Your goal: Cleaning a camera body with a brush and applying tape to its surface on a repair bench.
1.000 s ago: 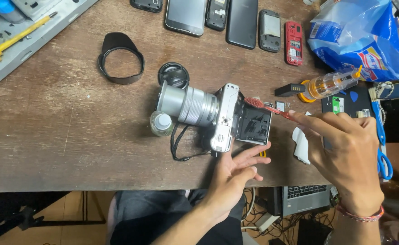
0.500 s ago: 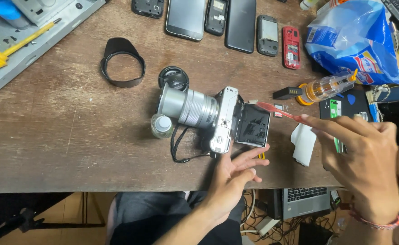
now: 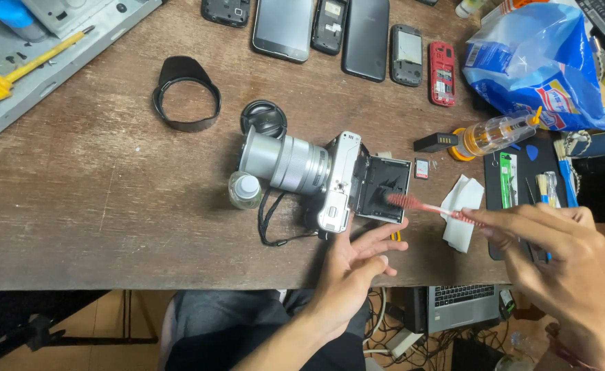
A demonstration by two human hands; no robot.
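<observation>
1. I am working at a wooden desk (image 3: 96,206), and the silver camera (image 3: 316,175) is lying near its front edge, lens pointing left, with its hinged rear screen (image 3: 385,191) swung open to the right.
2. My left hand (image 3: 354,264) is resting open, fingers spread, its fingertips touching the bottom of the camera body to steady it.
3. My right hand (image 3: 564,264) is pinching the handle of a thin red brush (image 3: 430,206), and the bristle tip is sitting on the open screen panel, so I judge that I am brushing dust off it.
4. The next stroke, I think, is calling for a light touch, since the flap is standing on a small hinge.
5. A blue plastic bag (image 3: 543,62) and a row of phones (image 3: 344,27) are lying along the far side, well apart.
6. A black lens hood (image 3: 185,96) and lens cap (image 3: 263,118) are lying beyond the lens.
7. A white wipe (image 3: 462,213) is lying right under the brush handle, and a small bottle (image 3: 245,190) is standing against the lens; both are crowding my strokes.
</observation>
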